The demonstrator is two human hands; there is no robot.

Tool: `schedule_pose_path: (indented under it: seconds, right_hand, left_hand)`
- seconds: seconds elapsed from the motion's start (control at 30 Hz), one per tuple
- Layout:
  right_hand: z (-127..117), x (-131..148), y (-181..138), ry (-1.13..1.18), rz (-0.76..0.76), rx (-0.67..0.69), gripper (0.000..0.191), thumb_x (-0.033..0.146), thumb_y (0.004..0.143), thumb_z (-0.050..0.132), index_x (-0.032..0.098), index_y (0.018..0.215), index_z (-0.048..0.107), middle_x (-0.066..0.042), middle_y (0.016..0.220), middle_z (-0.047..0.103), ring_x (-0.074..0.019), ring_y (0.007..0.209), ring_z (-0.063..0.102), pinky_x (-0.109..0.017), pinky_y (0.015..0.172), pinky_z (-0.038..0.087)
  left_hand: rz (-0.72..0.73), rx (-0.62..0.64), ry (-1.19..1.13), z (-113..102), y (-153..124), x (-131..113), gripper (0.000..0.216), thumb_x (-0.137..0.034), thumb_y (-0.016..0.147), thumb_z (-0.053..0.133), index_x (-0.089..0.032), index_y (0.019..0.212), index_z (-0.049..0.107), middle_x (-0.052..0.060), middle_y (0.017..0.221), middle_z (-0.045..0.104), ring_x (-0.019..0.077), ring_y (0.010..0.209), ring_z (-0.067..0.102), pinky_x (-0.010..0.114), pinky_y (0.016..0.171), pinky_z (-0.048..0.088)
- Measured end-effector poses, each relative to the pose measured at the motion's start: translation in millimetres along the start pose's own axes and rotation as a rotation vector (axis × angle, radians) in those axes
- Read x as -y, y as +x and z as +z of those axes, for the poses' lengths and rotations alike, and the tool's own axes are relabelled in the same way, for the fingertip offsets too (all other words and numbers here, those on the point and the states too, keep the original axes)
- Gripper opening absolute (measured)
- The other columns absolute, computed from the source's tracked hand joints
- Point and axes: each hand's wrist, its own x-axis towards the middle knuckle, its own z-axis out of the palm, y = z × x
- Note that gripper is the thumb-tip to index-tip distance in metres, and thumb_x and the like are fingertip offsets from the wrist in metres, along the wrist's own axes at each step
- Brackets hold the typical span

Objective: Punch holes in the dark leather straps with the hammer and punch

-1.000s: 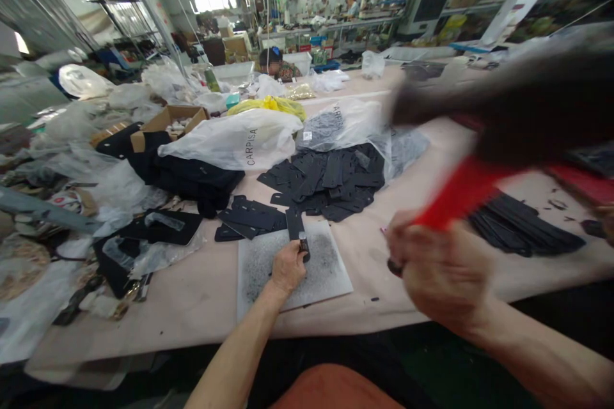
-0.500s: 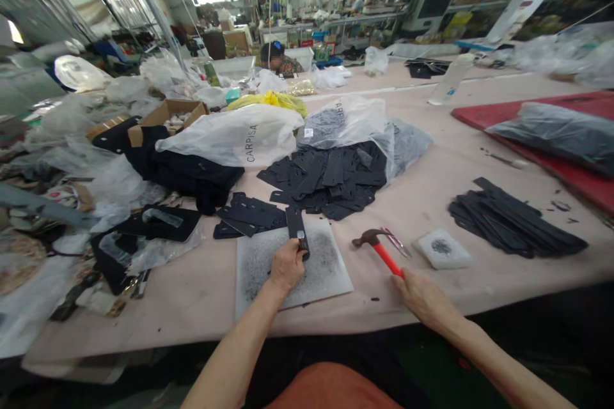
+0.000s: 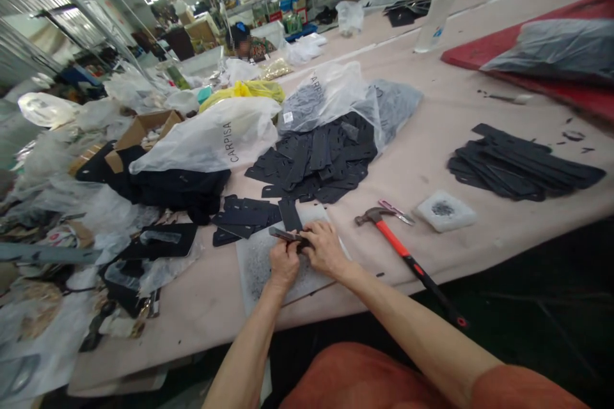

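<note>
Over the white board (image 3: pixel 249 271) my left hand (image 3: pixel 284 263) is closed around a dark metal punch (image 3: pixel 286 236), tipped on its side with one end pointing left. The fingers of my right hand (image 3: pixel 327 249) are closed at the punch's other end, which they partly hide. Just behind both hands a black strip (image 3: pixel 289 214) lies partly on the board; its near end is covered by them. To the right a claw hammer (image 3: pixel 396 244) with a red and black handle lies loose, its grip overhanging the table edge.
A large heap of black slotted strips (image 3: pixel 319 156) lies behind the board, with a smaller group (image 3: pixel 244 217) to its left. Farther right are snips (image 3: pixel 396 212), a marked white block (image 3: pixel 444 209) and stacked strips (image 3: pixel 520 163). Plastic bags (image 3: pixel 211 137) crowd the left; another person (image 3: pixel 242 43) sits beyond.
My right hand has let go of the hammer and moved left to the punch. The punch, upright on the strip before, is now lifted and tilted over. The view has turned and dipped.
</note>
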Motion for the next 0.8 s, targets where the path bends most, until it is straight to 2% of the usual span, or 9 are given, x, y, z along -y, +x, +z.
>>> schedule_pose_path:
  seconds: [0.1, 0.17, 0.3, 0.4, 0.5, 0.6, 0.7, 0.8]
  right_hand:
    - [1.6, -5.5, -1.7, 0.019, 0.014, -0.014, 0.034, 0.020, 0.075, 0.066, 0.022, 0.109, 0.068, -0.007, 0.119, 0.059, -0.0252, 0.113, 0.045, -0.041, 0.098, 0.032]
    - [1.1, -6.3, -1.8, 0.028, 0.010, -0.020, 0.036, 0.019, 0.075, 0.066, 0.021, 0.110, 0.067, -0.007, 0.121, 0.059, -0.0252, 0.113, 0.045, -0.041, 0.099, 0.032]
    - [-0.9, -7.2, -2.8, 0.038, -0.018, -0.013, 0.039, 0.018, 0.074, 0.065, 0.020, 0.113, 0.063, -0.008, 0.120, 0.059, -0.0255, 0.112, 0.046, -0.041, 0.099, 0.031]
    - [-5.8, -9.0, 3.2, 0.025, -0.001, -0.028, 0.038, 0.021, 0.076, 0.063, 0.020, 0.114, 0.061, -0.009, 0.120, 0.059, -0.0263, 0.112, 0.047, -0.042, 0.099, 0.030]
    - [-9.3, -8.9, 23.8, -0.047, 0.057, -0.095, 0.039, 0.030, 0.080, 0.062, 0.018, 0.117, 0.058, -0.013, 0.121, 0.059, -0.0298, 0.114, 0.046, -0.045, 0.100, 0.027]
    - [-1.6, -3.8, 53.1, -0.106, 0.144, -0.056, 0.050, 0.035, 0.080, 0.063, 0.015, 0.124, 0.053, -0.016, 0.119, 0.061, -0.0316, 0.113, 0.048, -0.046, 0.100, 0.027]
    - [16.5, 4.1, 77.3, -0.087, 0.213, 0.011, 0.056, 0.028, 0.076, 0.064, 0.015, 0.128, 0.052, -0.014, 0.113, 0.066, -0.0288, 0.110, 0.054, -0.043, 0.101, 0.027]
    - [25.1, 5.8, 95.7, -0.077, 0.221, 0.024, 0.046, 0.021, 0.077, 0.059, 0.017, 0.123, 0.057, -0.009, 0.098, 0.071, -0.0240, 0.097, 0.061, -0.036, 0.093, 0.036]
  left_hand:
    - [-0.167, -0.161, -0.048, -14.9, 13.4, -7.0, 0.023, -0.031, 0.089, 0.048, -0.016, 0.094, 0.066, 0.008, 0.089, 0.074, 0.0207, 0.082, 0.069, 0.032, 0.076, 0.054]
    - [-0.206, -0.227, -0.012, -26.3, 20.2, -4.2, 0.023, -0.033, 0.089, 0.050, -0.016, 0.093, 0.065, 0.007, 0.085, 0.073, 0.0205, 0.079, 0.068, 0.031, 0.074, 0.053]
    - [-0.156, -0.109, 0.054, -36.8, 14.2, 16.1, 0.023, -0.034, 0.085, 0.053, -0.017, 0.090, 0.067, 0.007, 0.083, 0.073, 0.0213, 0.077, 0.068, 0.032, 0.073, 0.053]
    - [-0.065, -0.045, 0.025, -32.5, 1.3, 28.7, 0.023, -0.030, 0.086, 0.050, -0.018, 0.094, 0.068, 0.007, 0.092, 0.074, 0.0218, 0.089, 0.069, 0.034, 0.082, 0.055]
    - [-0.011, -0.044, 0.031, -27.9, -4.8, 32.3, 0.024, -0.025, 0.086, 0.049, -0.019, 0.097, 0.069, 0.007, 0.098, 0.074, 0.0215, 0.096, 0.069, 0.035, 0.089, 0.054]
    - [-0.009, -0.039, 0.028, -27.9, -5.4, 32.1, 0.024, -0.023, 0.086, 0.049, -0.019, 0.098, 0.068, 0.006, 0.098, 0.074, 0.0212, 0.095, 0.069, 0.034, 0.087, 0.056]
    - [0.013, -0.046, 0.010, -28.9, -6.7, 33.0, 0.023, -0.020, 0.085, 0.049, -0.019, 0.099, 0.068, 0.006, 0.097, 0.075, 0.0211, 0.093, 0.070, 0.034, 0.085, 0.057]
    - [0.027, -0.063, -0.010, -28.4, -9.3, 34.2, 0.024, -0.017, 0.085, 0.049, -0.018, 0.099, 0.068, 0.007, 0.097, 0.074, 0.0207, 0.093, 0.070, 0.033, 0.084, 0.057]
